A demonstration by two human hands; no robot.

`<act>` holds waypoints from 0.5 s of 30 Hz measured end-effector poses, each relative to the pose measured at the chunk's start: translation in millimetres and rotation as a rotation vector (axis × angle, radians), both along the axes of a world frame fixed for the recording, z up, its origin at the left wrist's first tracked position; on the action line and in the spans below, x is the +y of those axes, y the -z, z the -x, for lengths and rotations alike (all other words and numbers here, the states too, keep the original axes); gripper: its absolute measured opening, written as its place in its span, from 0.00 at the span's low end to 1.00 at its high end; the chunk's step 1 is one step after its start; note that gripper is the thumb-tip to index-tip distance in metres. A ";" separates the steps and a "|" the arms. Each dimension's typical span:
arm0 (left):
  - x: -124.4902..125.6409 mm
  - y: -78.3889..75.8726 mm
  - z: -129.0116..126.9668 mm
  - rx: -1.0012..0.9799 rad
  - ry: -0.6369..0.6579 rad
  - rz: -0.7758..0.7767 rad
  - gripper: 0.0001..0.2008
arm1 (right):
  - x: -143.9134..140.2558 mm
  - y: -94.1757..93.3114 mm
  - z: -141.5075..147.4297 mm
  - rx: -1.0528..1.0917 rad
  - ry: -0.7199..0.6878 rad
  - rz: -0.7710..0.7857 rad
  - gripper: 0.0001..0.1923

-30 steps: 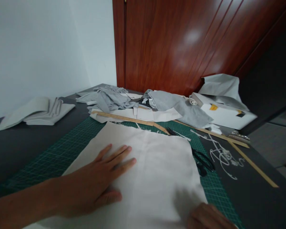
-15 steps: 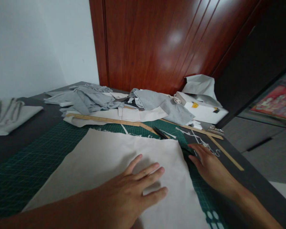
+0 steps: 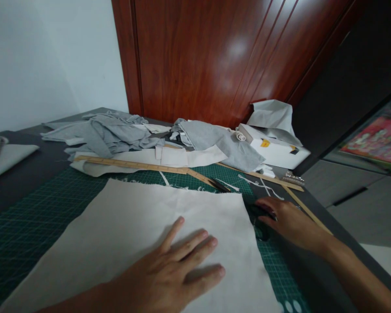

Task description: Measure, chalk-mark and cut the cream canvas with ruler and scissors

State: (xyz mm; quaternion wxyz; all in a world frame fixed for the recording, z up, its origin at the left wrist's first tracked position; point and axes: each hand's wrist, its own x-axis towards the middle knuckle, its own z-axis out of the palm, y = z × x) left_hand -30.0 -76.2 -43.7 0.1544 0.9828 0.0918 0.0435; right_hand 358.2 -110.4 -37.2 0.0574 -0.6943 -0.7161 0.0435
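Whereas a second ago only part of the right hand showed at the near edge, now quite a shift.

Far left: folded cloth (image 3: 3,156) at the table edge, then green cutting mat (image 3: 35,208) with the pale fabric sheet (image 3: 124,217) spread flat across it. Left hand (image 3: 179,271) pressed palm-down on the sheet's near middle, fingers spread and released, gripping nothing; further right on the cloth than before.

Behind, wooden ruler (image 3: 130,164) lying along the sheet's far side, grey fabric heap (image 3: 107,130) beyond it.

Just beside the sheet's right edge, black scissors (image 3: 259,215) on the mat. Right hand (image 3: 288,221) now reached out over them, fingertips on the handles; cannot tell whether closed around them or merely resting. Sheet pinned still, then, and scissors under the hand but not lifted.

Far right, white box (image 3: 275,152), shut, contents hidden; grey cloth draped on top, a small roll at its near corner.
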 end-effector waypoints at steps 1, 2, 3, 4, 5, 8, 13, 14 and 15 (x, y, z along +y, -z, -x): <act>1.0 1.5 -0.4 -0.008 -0.001 -0.001 0.34 | 3.5 -5.7 -0.2 -0.017 0.005 0.011 0.15; 1.9 2.6 -1.0 -0.009 0.004 0.000 0.34 | 8.7 -11.7 2.5 -0.034 0.008 0.014 0.13; 2.5 2.9 -1.5 -0.008 0.004 0.001 0.34 | 16.1 -17.5 8.3 -0.050 0.008 0.000 0.11; 2.4 2.3 -1.8 -0.005 0.003 0.003 0.34 | 25.5 -22.7 17.0 -0.059 -0.001 -0.023 0.11; 1.8 0.7 -1.9 -0.005 0.002 0.006 0.34 | 37.0 -26.9 28.1 -0.061 -0.017 -0.048 0.11; -2.5 -7.8 0.0 0.003 -0.004 0.008 0.35 | 79.2 -32.6 67.1 -0.064 -0.095 -0.047 0.08; 4.1 -10.8 -3.7 -0.034 -0.010 0.022 0.31 | 141.3 -29.8 105.2 -0.104 -0.165 0.100 0.10; 10.5 -9.0 -8.8 -0.078 -0.047 0.016 0.27 | 149.5 -29.3 107.1 -0.103 -0.164 0.125 0.11; 18.7 -7.3 -15.9 -0.125 -0.102 0.001 0.24 | 156.2 -28.8 108.1 -0.100 -0.158 0.150 0.12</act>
